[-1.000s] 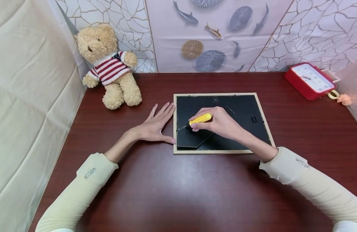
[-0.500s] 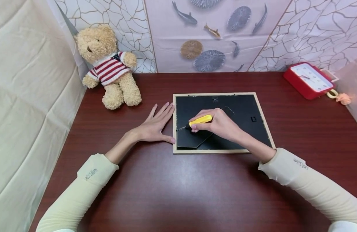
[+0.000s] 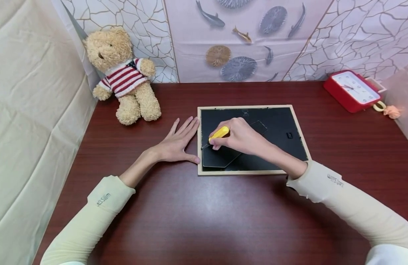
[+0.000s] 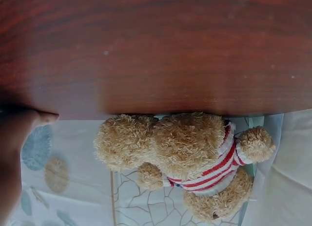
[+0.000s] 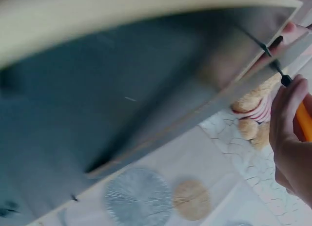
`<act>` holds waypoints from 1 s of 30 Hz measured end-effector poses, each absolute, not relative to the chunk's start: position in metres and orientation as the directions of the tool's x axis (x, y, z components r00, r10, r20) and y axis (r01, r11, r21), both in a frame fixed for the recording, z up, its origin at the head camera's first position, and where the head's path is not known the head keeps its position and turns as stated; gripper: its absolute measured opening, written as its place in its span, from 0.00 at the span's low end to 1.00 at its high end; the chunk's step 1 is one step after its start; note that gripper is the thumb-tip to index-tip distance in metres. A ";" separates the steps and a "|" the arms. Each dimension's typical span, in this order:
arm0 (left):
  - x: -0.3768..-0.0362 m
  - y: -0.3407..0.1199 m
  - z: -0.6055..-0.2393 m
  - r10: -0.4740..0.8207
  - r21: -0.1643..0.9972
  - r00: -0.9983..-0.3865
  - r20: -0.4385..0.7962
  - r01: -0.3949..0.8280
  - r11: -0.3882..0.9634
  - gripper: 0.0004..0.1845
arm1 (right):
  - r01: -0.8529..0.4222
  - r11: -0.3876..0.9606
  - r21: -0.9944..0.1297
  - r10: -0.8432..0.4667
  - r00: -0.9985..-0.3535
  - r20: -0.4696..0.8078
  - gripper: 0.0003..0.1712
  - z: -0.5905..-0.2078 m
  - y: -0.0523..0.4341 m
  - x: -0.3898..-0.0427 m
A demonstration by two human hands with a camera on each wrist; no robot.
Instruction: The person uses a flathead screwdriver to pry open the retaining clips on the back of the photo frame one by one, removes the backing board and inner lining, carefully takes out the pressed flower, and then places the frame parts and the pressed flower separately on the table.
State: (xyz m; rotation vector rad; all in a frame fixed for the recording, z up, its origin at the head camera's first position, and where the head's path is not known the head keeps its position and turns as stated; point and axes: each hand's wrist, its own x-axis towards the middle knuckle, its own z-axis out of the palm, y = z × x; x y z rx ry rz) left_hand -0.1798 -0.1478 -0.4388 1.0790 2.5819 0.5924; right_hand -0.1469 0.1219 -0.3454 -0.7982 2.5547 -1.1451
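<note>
Nearest on my feed is a glossy red-brown wood-grain table, with a cream left sleeve at 8 o'clock and a matching right sleeve at 4, both printed with what reads like "Let's Slim". The left hand, also toward 8, has straight, widely spread fingers, tips and thumb at the picture frame's left edge. That picture frame sits just off center at 3 o'clock, back side up: slim pale rim, flat black backing, angled stand flap, little dark hangers. Over it, the right hand pinches a smooth yellow-handled tool, its thin shaft angled toward the inner left edge; can't tell if the tip's touching. Farther out: curly-plush teddy bear in a knit striped sweater at 10, boxy red clock past 2 (numerals too small for me), creased fish-print fabric at 12.
</note>
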 end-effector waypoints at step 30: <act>-0.183 -0.138 -0.445 0.732 0.463 -0.678 -0.067 0.628 0.625 0.74 | -0.509 0.636 -0.580 -0.509 -0.842 0.181 0.06 -0.272 0.175 -0.123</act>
